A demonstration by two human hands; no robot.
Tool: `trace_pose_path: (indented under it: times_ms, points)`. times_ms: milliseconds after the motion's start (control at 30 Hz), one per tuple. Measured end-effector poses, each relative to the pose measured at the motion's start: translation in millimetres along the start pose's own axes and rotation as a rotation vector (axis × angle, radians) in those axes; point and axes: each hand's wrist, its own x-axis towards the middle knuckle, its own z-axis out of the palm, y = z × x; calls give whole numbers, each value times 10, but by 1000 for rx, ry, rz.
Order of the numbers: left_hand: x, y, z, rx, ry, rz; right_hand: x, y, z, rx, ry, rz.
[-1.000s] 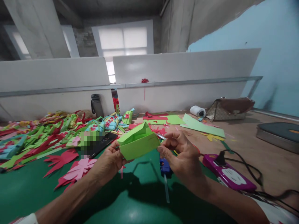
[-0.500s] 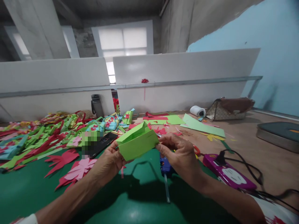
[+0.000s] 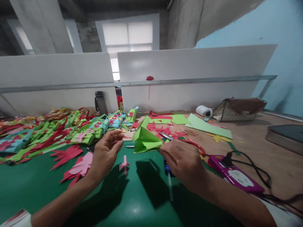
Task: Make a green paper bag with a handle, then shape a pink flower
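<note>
A folded green paper piece (image 3: 147, 140) hangs above the green table surface, pinched at its right end by my right hand (image 3: 183, 160). Its folds are spread, with an opening facing me. My left hand (image 3: 107, 153) is just left of the paper, not touching it, fingers curved and thumb apart, with nothing in it. Below my right hand lies a blue glue gun (image 3: 167, 168), partly hidden, with a clear stick pointing toward me. Scissors with orange handles (image 3: 195, 144) lie behind that hand. A small pink paper bow (image 3: 124, 164) rests between my hands.
Many green, red and blue paper pieces (image 3: 54, 132) are heaped at the left. A dark bottle (image 3: 101, 103) stands behind them. Flat green sheets (image 3: 208, 126) lie at the back. On the right are a purple power strip (image 3: 235, 175), cables and a handbag (image 3: 239, 109).
My left hand has let go of the green paper and moved slightly left. The paper, still in my right hand, has turned and its folds have spread. The view has shifted slightly.
</note>
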Motion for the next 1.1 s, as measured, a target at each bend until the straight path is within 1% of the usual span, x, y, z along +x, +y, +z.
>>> trace_pose_path:
  times_ms: [67, 133, 167, 233, 333, 433, 567, 667, 933, 1100]
  points:
    - [-34, 60, -37, 178, 70, 340, -17, -28, -6, -33, -75, -54]
    - [-73, 106, -60, 347, 91, 648, -24, -58, -12, -42, -133, -92]
    - [-90, 121, -66, 419, 80, 748, -25, -73, -15, -37, -151, -107]
    - [-109, 137, -68, 531, 32, 855, -23, -102, -16, -11, -180, -126]
    - [-114, 128, -46, 636, -53, 906, -21, -146, -12, 40, -192, -136]
    - [-113, 88, -2, 665, -76, 921, -23, -179, -2, 77, -191, -150]
    - [-116, 10, 36, 621, -51, 970, -39, -198, 16, 103, -216, -191]
    - [-115, -27, 33, 609, -57, 970, -58, -198, 22, 110, -232, -211]
    - [-165, 29, 39, 580, -57, 876, -74, -180, 9, 30, -245, -286]
    - [-208, 17, 99, 609, 7, 904, -48, -205, -5, 35, -269, -306]
